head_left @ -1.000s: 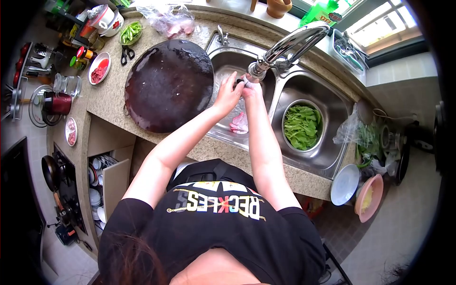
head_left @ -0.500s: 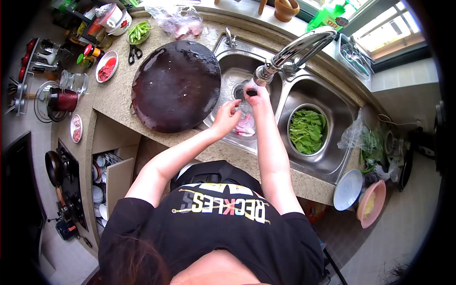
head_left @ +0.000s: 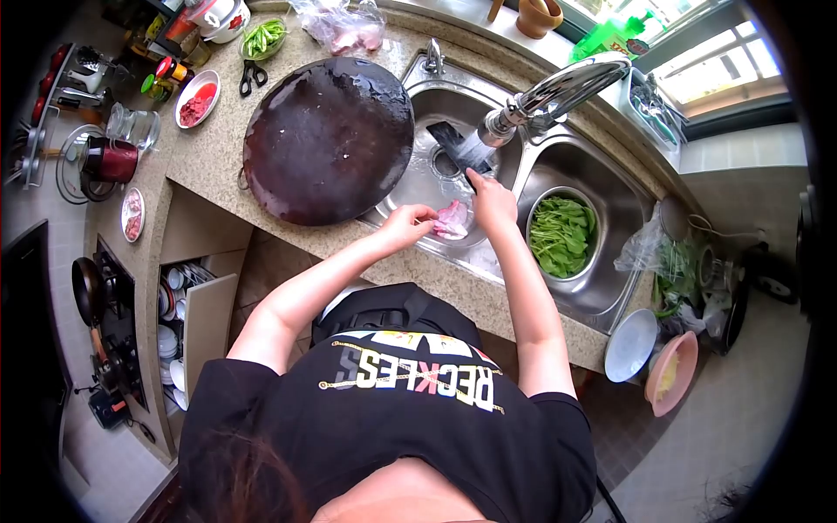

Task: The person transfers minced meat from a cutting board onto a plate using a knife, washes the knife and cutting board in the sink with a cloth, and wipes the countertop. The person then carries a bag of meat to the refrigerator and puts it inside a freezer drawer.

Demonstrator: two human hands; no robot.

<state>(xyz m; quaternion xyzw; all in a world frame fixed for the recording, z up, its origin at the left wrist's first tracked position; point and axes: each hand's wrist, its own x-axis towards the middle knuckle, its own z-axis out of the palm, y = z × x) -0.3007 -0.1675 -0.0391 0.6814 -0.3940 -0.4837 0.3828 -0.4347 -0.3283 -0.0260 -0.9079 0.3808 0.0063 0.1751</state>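
At the left sink basin (head_left: 417,179) in the frame's centre, my left hand (head_left: 408,228) curls its fingers at the pink meat (head_left: 452,220); I can't tell whether they pinch it. Beyond, my right hand (head_left: 493,202) wraps its fingers around the knife (head_left: 450,145), under the faucet (head_left: 499,125).

Blk tee (head_left: 384,418) w/ multicolour lettering; dk brown round board (head_left: 329,141); speckled beige counter (head_left: 205,170); pink bowl (head_left: 677,376).

Sink: you are using two hands (head_left: 408,229) and one knife (head_left: 452,146); two basins (head_left: 453,105) are holding one piece of meat (head_left: 452,221) and one pot of greens (head_left: 562,277). Surroundings: you are facing one round board (head_left: 328,144), one pair of scissors (head_left: 253,77), two oval dishes (head_left: 184,123) and two bowls (head_left: 631,345).
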